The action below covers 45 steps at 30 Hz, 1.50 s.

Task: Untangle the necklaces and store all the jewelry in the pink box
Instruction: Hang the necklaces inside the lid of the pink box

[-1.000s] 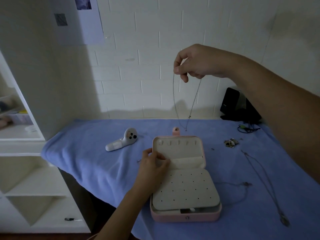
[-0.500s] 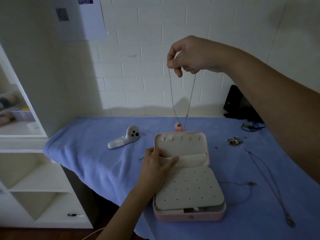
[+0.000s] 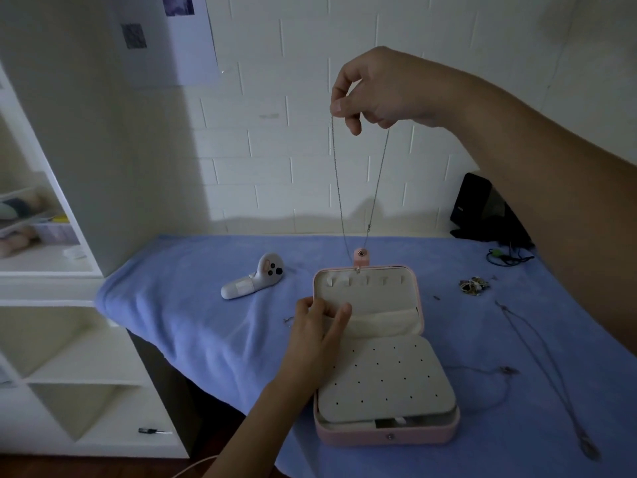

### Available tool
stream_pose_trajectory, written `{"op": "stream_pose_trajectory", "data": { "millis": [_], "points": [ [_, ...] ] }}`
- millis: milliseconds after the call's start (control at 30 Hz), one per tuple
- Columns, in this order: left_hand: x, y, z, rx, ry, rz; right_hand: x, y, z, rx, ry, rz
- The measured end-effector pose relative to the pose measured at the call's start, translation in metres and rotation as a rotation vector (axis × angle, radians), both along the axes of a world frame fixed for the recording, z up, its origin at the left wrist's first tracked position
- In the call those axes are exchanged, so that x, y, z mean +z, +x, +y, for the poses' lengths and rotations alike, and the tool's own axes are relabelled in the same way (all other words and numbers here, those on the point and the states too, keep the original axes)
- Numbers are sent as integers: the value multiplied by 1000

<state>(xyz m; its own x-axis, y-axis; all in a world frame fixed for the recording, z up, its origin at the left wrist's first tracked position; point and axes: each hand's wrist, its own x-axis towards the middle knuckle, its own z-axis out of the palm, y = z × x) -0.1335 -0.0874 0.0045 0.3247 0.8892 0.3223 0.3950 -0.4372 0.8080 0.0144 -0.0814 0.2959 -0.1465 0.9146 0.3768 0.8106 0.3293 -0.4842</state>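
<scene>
Since 1 s ago: the necklace hangs lower, w/ its bottom end now at the upper rim of the lid, where before it hung clear above it. Both hands sit approx. where they were.

Right hand, upper centre: thumb and forefinger pinch the chain, other fingers curled under. Two strands drop from the pinch and meet at centre frame, just by the pink snap tab behind the lid. Whether the end touches the rim can't be told.

Left hand, lower centre: thumb outside the lid's left edge, fingers bent over onto the cream pocket inside, so it grips that edge.

Pink box, lower centre-right: open on the blue cloth, lid tilted back, a row of small hooks along its top. A cream perforated panel lies over the base.

Other jewelry, right side on the cloth:
- small tangled heap, mid right
- long chain running toward the lower right corner
- thinner chain just right of the box

Misc.: white controller left of the box, well apart from it; black device at the wall, right; screwdriver on the white shelf unit, lower left.
</scene>
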Motion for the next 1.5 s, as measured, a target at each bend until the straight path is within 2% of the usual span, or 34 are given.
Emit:
{"op": "stream_pose_trajectory", "data": {
  "millis": [667, 1500],
  "points": [
    [-2, -1, -2, 24, 90, -9, -28, -16, -2, 84, -121, 3],
    [-3, 2, -1, 89, 83, -111, -66, -19, 11, 187, -132, 27]
  ]
}}
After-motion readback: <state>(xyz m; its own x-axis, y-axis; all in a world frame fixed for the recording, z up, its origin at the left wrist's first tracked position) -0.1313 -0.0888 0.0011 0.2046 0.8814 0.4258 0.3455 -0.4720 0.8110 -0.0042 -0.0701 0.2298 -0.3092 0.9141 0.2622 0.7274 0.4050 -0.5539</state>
